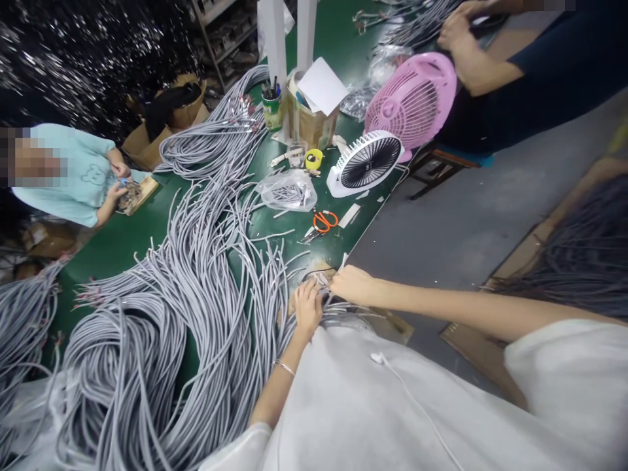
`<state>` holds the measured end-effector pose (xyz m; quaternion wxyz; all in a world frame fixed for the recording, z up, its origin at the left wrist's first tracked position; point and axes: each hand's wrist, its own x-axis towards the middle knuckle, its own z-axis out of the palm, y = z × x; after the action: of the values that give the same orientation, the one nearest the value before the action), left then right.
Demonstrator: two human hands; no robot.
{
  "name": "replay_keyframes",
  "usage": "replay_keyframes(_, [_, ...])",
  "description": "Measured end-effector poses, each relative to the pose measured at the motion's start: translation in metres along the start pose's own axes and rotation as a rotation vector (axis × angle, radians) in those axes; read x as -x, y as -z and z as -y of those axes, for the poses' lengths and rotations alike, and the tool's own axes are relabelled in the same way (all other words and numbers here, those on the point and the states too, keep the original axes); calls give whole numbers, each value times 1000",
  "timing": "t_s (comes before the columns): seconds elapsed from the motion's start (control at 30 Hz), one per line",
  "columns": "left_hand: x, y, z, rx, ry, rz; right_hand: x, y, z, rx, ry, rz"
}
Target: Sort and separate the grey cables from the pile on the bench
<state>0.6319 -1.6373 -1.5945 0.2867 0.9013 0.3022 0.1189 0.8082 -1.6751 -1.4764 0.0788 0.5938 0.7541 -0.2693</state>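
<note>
My left hand point(308, 306), with a bracelet at the wrist, rests at the table's near edge. Its fingers curl over something small that I cannot make out. Close on its right, my right hand point(352, 286) is closed in a fist, and a thin pale end like a cable tip pokes out above it. Between and under the hands lie a dark wire and a brown board or piece of cardboard point(284, 309), partly covered. Many long grey cables point(209, 281) run across the table on the left, their near ends beside my left hand.
Orange-handled scissors point(324, 221), a bag of small metal parts point(289, 191), yellow tape point(313, 159), a white fan point(367, 165) and a pink fan point(412, 98) stand ahead. Coiled cables point(118, 366) fill the left. Co-workers sit at the far left point(73, 170) and upper right point(540, 85).
</note>
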Motion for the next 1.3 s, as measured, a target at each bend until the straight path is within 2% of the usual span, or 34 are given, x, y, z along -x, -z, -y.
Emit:
replay_keyframes(0.13, [-1, 1, 0, 13, -6, 54, -4, -3, 1, -75, -79, 20])
replay_keyframes(0.27, [1, 0, -1, 45, -20, 121, 6, -1, 4, -115, -145, 67])
replay_keyframes(0.47, [10, 4, -8, 124, -90, 215, 22, 8, 17, -103, -91, 144])
replay_keyframes(0.57, [13, 7, -8, 138, -69, 197, 25, 21, 18, -52, -14, 153])
replay_keyframes(0.63, [12, 8, -4, 141, -23, 164, 37, 44, 7, -37, 27, 144])
replay_keyframes(0.7, [10, 9, 4, 139, 48, 111, 56, 78, -13, -25, -22, 2])
replay_keyframes(0.73, [9, 9, 9, 140, 81, 83, 65, 96, -24, -23, -83, -171])
replay_keyframes(0.77, [8, 9, 13, 143, 108, 60, 70, 112, -36, 21, -250, -462])
replay_keyframes(0.8, [6, 8, 17, 151, 126, 42, 71, 125, -46, 18, -327, -596])
replay_keyframes(0.83, [5, 7, 19, 161, 137, 29, 65, 133, -55, -42, -397, -588])
replay_keyframes(0.87, [4, 6, 21, 170, 147, 17, 52, 137, -63, -175, -431, -472])
replay_keyframes(0.9, [4, 4, 22, 176, 161, 4, 33, 135, -69, -357, -456, -318])
replay_keyframes(0.93, [3, 3, 22, 178, 180, -12, 9, 131, -76, -502, -505, -223])
replay_keyframes(1.0, [4, 0, 19, 171, 229, -47, -44, 118, -88, -587, -597, -199])
replay_keyframes(1.1, [3, 1, 13, 154, 287, -75, -104, 111, -98, -534, -577, -274])
replay_keyframes(1.2, [1, 4, 10, 138, 324, -72, -117, 114, -87, -441, -478, -417])
replay_keyframes(1.23, [0, 4, 10, 132, 334, -68, -113, 112, -77, -405, -413, -448])
replay_keyframes(1.3, [-2, 5, 10, 119, 345, -58, -96, 98, -49, -248, -201, -418])
